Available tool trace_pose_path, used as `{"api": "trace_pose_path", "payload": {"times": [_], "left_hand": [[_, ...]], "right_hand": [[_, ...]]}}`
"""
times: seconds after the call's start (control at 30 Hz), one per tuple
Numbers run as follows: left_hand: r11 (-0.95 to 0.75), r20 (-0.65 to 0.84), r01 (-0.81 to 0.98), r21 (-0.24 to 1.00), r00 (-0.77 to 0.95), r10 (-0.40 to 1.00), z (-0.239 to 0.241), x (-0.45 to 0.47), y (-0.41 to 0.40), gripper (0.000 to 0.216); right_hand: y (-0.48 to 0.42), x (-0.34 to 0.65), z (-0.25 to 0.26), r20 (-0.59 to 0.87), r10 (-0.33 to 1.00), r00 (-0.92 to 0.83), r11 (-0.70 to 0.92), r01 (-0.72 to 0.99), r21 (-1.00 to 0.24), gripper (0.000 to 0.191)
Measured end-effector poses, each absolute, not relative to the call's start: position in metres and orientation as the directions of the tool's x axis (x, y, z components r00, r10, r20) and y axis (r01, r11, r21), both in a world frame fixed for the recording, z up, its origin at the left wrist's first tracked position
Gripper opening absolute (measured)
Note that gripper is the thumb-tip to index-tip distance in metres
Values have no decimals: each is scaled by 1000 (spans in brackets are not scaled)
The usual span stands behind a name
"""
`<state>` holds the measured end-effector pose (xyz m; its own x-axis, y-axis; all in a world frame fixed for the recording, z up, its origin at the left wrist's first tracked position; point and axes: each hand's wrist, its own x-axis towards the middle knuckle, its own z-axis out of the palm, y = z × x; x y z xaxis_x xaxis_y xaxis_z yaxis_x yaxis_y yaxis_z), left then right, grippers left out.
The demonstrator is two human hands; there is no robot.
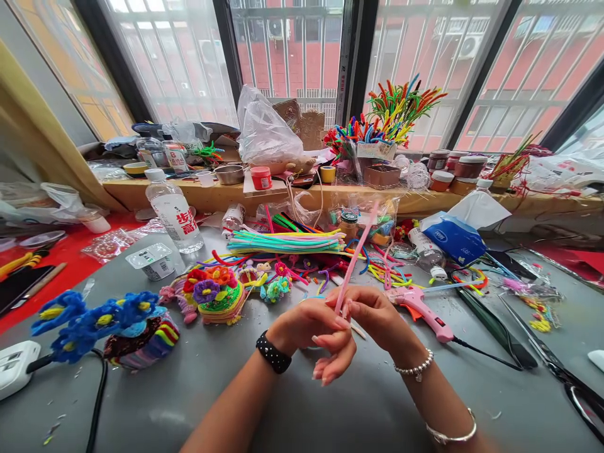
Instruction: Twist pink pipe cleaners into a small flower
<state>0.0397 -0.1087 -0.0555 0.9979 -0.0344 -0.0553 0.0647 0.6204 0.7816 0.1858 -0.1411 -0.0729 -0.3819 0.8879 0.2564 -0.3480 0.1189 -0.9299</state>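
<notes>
A pink pipe cleaner point(357, 255) rises from between my two hands and leans to the upper right. My left hand point(314, 330) pinches it low down between thumb and forefinger, with the other fingers loosely curled. Against the same lower part, the fingertips of my right hand point(372, 309) are closed. The stem's lowest end is hidden by my fingers. Beyond my hands lies a bundle of mint, pink and yellow pipe cleaners point(285, 242). Right of my right hand, a pink glue gun point(427, 311) rests on its side on the grey table point(202, 402).
Blue pipe-cleaner flowers point(106, 319) in a striped pot stand at left, near a flowered heart-shaped piece point(221, 302). A water bottle point(174, 214) stands behind. Large scissors point(542, 355) and a blue tissue pack point(453, 238) lie at right. Crowded sill point(207, 196) at back.
</notes>
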Motion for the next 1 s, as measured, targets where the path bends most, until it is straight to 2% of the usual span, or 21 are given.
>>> {"api": "trace_pose_path", "payload": {"times": [0.2, 0.37, 0.57, 0.67, 0.77, 0.9, 1.0], "left_hand": [[667, -49, 51, 743, 999, -22, -59, 37, -105, 42], [684, -24, 24, 730, 1000, -9, -59, 35, -103, 41], [665, 42, -115, 738, 991, 124, -63, 36, -101, 30], [650, 49, -142, 747, 986, 159, -67, 36, -99, 33], [625, 17, -158, 764, 974, 226, -69, 38, -99, 40], [574, -65, -161, 803, 934, 352, -65, 39, -100, 38], [542, -106, -198, 817, 872, 478, -60, 37, -100, 31]], "right_hand": [[-145, 173, -76, 164, 929, -332, -24, -495, -868, 14], [-146, 168, -75, 152, 947, -283, -29, -547, -836, 15], [-142, 170, -74, 58, 991, -122, -30, -616, -787, 16], [-141, 169, -74, 36, 995, -95, -32, -631, -775, 18], [-140, 169, -74, 44, 996, -82, -18, -641, -768, 18], [-138, 172, -76, 71, 993, -99, -9, -636, -772, 17], [-134, 176, -77, 109, 994, 0, 83, -643, -761, 15]]}}
